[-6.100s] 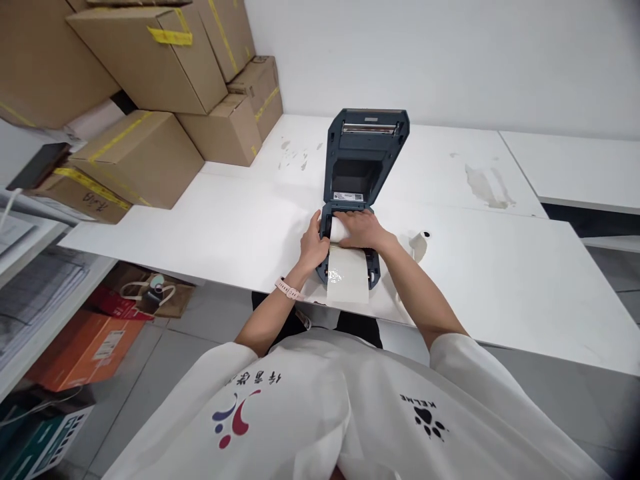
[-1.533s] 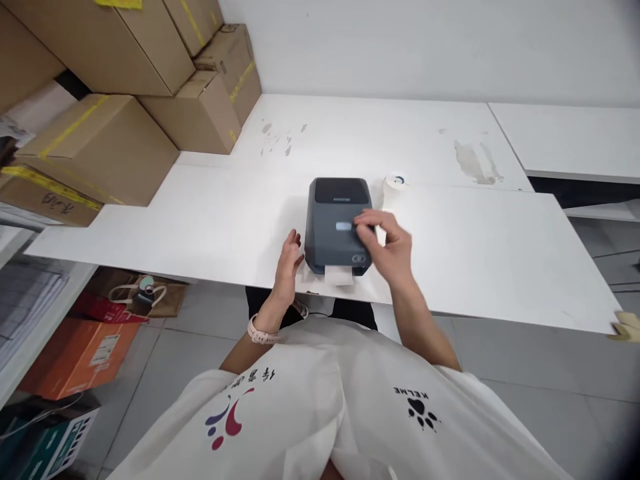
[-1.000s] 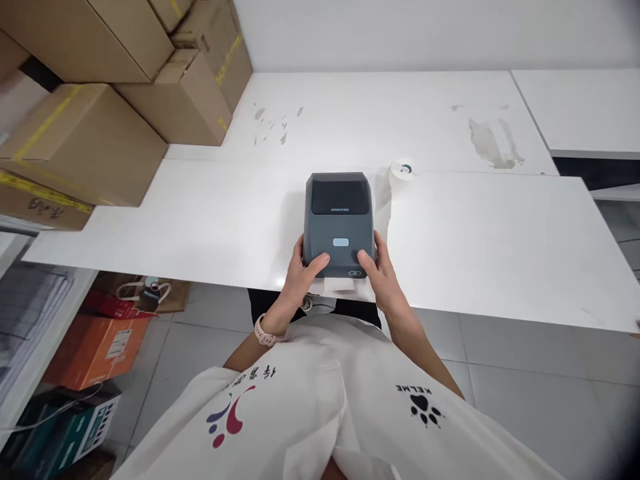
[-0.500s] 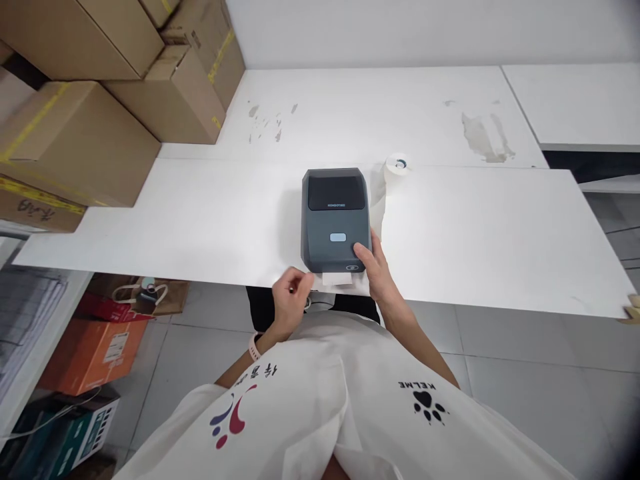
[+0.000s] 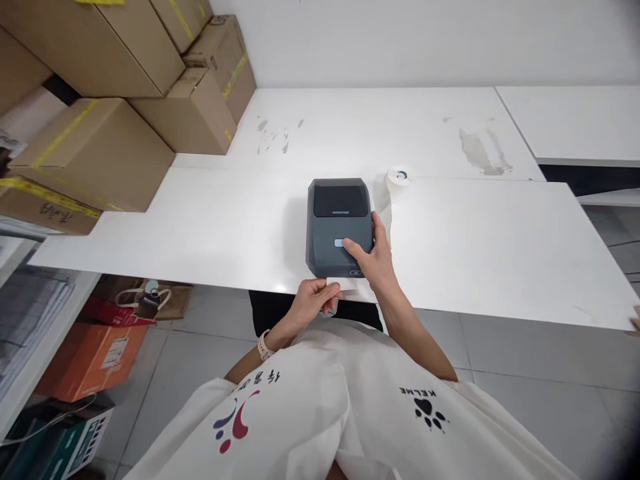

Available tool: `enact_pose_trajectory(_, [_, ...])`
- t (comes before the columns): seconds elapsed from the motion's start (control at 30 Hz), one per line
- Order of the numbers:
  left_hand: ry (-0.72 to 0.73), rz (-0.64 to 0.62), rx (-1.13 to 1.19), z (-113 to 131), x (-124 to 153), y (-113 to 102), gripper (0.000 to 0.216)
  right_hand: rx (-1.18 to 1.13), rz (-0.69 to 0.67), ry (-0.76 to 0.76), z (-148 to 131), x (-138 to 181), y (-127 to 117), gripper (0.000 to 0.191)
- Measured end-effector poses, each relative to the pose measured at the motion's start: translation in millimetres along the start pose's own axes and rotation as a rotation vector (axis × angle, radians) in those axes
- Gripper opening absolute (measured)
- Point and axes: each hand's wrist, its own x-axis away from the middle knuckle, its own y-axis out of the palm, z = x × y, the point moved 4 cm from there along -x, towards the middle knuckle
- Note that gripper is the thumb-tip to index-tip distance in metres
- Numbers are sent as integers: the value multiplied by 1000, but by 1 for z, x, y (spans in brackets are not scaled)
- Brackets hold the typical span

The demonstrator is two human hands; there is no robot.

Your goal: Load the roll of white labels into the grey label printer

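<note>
A dark grey label printer (image 5: pixel 327 230) sits near the front edge of the white table. My right hand (image 5: pixel 377 260) grips its right side, with the thumb on the pale button (image 5: pixel 339 243) on top. From the printer's front slot a white paper label (image 5: pixel 347 285) sticks out. My left hand (image 5: pixel 316 299) is closed, pinching the left part of that label between thumb and fingers. Just behind and right of the printer stands a roll of white labels (image 5: pixel 399 177), whose loose strip (image 5: pixel 385 215) runs down beside the printer.
Brown cardboard boxes (image 5: pixel 100 150) are stacked on the left of the white table (image 5: pixel 240 220). Below on the left, an orange box (image 5: pixel 93 357) and a paper bag (image 5: pixel 173 303) stand on the floor by a shelf. A white wall rises behind the table.
My left hand has moved right and taken hold of the paper label. My right thumb has shifted left from the printer's front right corner onto the button. The view has tilted slightly.
</note>
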Motion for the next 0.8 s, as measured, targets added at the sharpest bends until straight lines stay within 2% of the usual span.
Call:
enact_pose_trajectory(0.07, [31,24,-46,-4,4,-9,48,24,-2,-41,-3,-7,2,99])
enact_pose_trajectory(0.1, [64,87,-77,-4,6,-16,49,23,-6,-66,-3,-9,2,98])
enact_pose_trajectory(0.23, [347,559,-171,7,15,-42,44,-5,-19,-87,0,-9,0,96])
enact_pose_trajectory(0.27, [415,614,-179,11,16,-43,40,-13,-22,-71,1,-7,-2,95])
enact_pose_trajectory(0.33, [488,568,-175,18,13,-39,45,-33,-27,-39,4,2,-8,87])
enact_pose_trajectory(0.43, [481,377,-153,26,4,-28,61,-74,-27,-40,4,18,-20,69])
enact_pose_trajectory(0.57, [589,329,-115,55,-2,-26,66,-88,-26,-215,-12,21,-30,61])
enact_pose_trajectory(0.7, [692,341,-106,94,-25,-31,66,7,-32,-429,-45,-22,-23,71])
enact_pose_trajectory(0.8, [628,344,-209,103,-59,-36,72,131,-4,-528,-68,-74,-12,83])
